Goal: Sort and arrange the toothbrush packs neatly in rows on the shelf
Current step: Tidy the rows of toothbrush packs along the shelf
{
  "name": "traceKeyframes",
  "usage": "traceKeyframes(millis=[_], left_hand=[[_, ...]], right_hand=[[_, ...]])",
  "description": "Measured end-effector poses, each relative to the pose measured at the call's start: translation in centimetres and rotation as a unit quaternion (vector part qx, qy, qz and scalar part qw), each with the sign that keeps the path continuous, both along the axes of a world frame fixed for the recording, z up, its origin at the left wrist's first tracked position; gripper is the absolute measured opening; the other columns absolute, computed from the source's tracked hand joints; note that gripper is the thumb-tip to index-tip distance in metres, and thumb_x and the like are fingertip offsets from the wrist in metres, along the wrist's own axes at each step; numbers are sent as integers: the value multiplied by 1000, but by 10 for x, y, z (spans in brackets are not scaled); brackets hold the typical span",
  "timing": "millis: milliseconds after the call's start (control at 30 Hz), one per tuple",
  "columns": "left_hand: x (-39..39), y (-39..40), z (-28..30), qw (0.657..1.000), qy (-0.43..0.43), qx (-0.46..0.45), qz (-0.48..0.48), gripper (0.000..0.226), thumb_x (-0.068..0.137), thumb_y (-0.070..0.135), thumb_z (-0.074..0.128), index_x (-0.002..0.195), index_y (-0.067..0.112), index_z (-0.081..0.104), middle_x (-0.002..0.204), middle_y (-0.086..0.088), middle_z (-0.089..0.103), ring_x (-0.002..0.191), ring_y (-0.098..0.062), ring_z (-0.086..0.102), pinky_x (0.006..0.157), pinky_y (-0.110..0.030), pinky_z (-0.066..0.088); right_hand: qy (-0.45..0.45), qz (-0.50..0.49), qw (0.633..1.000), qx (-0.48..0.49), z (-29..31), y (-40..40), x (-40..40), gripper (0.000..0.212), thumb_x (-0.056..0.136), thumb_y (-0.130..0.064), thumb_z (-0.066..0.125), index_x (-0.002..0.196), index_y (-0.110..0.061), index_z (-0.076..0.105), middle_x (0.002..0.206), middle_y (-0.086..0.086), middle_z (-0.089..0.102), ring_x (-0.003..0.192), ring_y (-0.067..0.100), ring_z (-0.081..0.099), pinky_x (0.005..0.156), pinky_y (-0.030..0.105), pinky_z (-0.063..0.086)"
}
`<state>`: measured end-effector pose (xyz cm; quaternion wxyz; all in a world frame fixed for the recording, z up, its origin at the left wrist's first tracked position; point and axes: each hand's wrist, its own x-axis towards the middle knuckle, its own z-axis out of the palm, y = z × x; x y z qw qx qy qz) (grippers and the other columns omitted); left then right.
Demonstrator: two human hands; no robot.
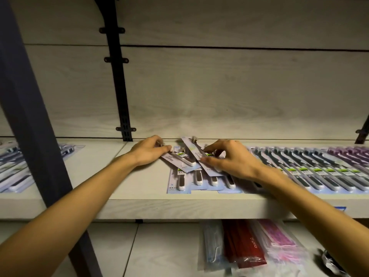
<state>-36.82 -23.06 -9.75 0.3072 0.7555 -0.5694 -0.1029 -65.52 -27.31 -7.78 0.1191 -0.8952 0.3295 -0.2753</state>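
- Head view: both hands on loose toothbrush packs mid-shelf [139, 204].
- Left hand [148, 151]: fingers curled, pinching the top end of a skewed pack [179, 160].
- Right hand [232, 158]: thumb and fingers grip a second skewed pack [196, 156], which lies crossed over the first.
- Both lie on a flat row of white-handled packs [199, 181] near the front edge.
- Neat dark-handled row [319, 170] to the right, purple packs [353, 156] far right.
- More packs [16, 168] at left, beyond the post [34, 120].
- Lower shelf: red packets [243, 242], pink packets [279, 240].
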Motion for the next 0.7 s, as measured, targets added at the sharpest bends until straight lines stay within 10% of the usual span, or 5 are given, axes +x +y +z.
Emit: traceKeyframes(millis=[167, 700], left_hand=[[-2, -9, 7, 998, -24, -22, -54, 59, 85, 48, 74, 136, 22, 58, 111, 3, 70, 108, -19, 64, 102, -38, 48], [29, -10, 10, 981, 56, -171, 79, 25, 80, 24, 76, 105, 19, 78, 99, 4, 76, 96, -11, 69, 95, -26, 51]], right_hand=[[-25, 22, 999, -15, 0, 3, 7, 40, 82, -58, 71, 104, -25, 78, 100, -10, 73, 83, 4, 64, 76, 37, 55], [24, -4, 998, -53, -1, 18, 62, 45, 76, -66, 69, 102, -30, 76, 87, -8, 74, 82, 12, 67, 71, 32, 55]])
